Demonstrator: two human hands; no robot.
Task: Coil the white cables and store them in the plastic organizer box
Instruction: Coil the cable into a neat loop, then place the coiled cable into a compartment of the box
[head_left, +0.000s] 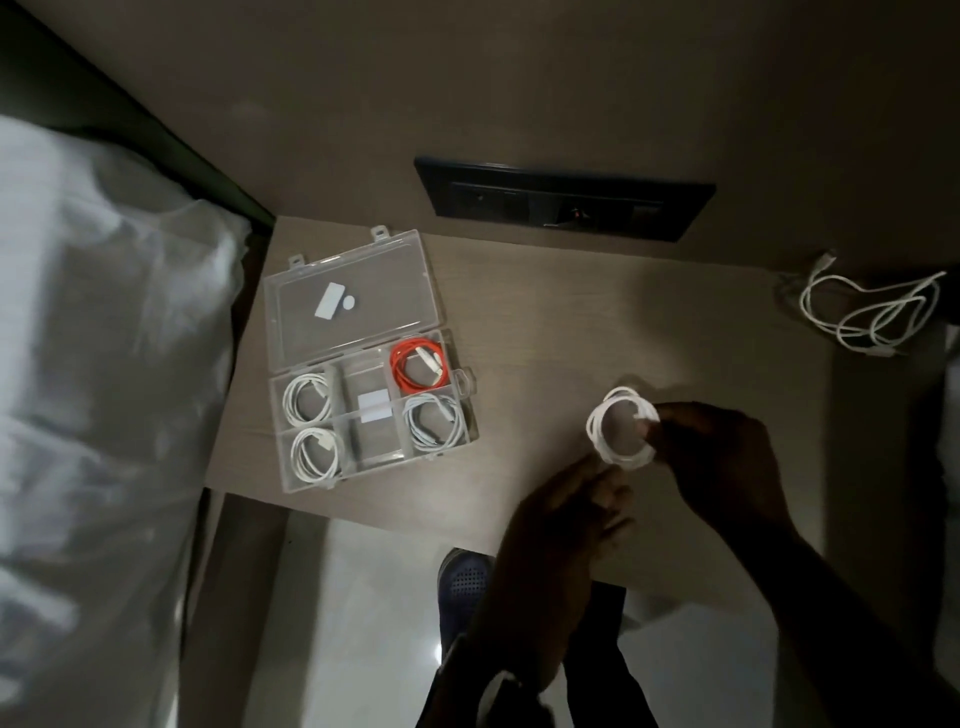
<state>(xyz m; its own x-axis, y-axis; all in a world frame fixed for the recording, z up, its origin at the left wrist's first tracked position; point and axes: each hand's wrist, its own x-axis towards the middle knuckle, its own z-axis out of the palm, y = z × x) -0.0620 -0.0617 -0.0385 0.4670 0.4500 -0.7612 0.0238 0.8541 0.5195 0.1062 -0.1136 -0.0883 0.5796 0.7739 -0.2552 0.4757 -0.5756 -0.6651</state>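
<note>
A coiled white cable (605, 439) hangs just above the wooden table (571, 322), pinched on its right side by my right hand (722, 457). My left hand (566, 525) sits just below the coil, fingers spread, fingertips near its lower edge. The clear plastic organizer box (291, 395) lies open at the table's left, lid flat behind it. Three of its compartments hold white coils (306, 397) (314, 452) (434, 421), and one holds an orange cable (418, 366). A loose white cable (872, 312) lies uncoiled at the table's far right.
A black socket panel (566, 200) is set in the wall behind the table. A bed with white bedding (98, 364) lies to the left. A blue shoe (465, 577) shows on the pale floor below the table's front edge.
</note>
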